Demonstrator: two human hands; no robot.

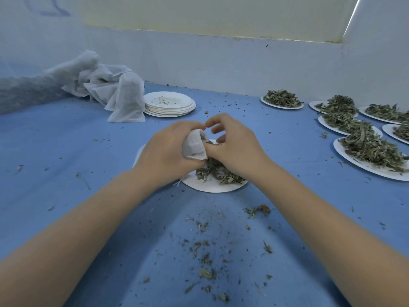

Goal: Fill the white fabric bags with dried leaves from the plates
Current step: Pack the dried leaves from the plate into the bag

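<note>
Head view: bag [194,147] between hands [168,149].

Matt white cloth bag [194,144], matt paper plate [212,187], blue cloth tablecover [66,151].

Bag [194,144] above plate [212,185] of leaves [218,171]

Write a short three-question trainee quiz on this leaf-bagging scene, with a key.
1. True or false: the left hand grips the white fabric bag.
2. Which lies under both hands? A) stack of used plates B) plate of dried leaves C) pile of empty bags
3. Fill in: the plates still heaped with leaves sit to the person's ____.

Key: 1 true; 2 B; 3 right. The right hand works at the bag's mouth.
</note>
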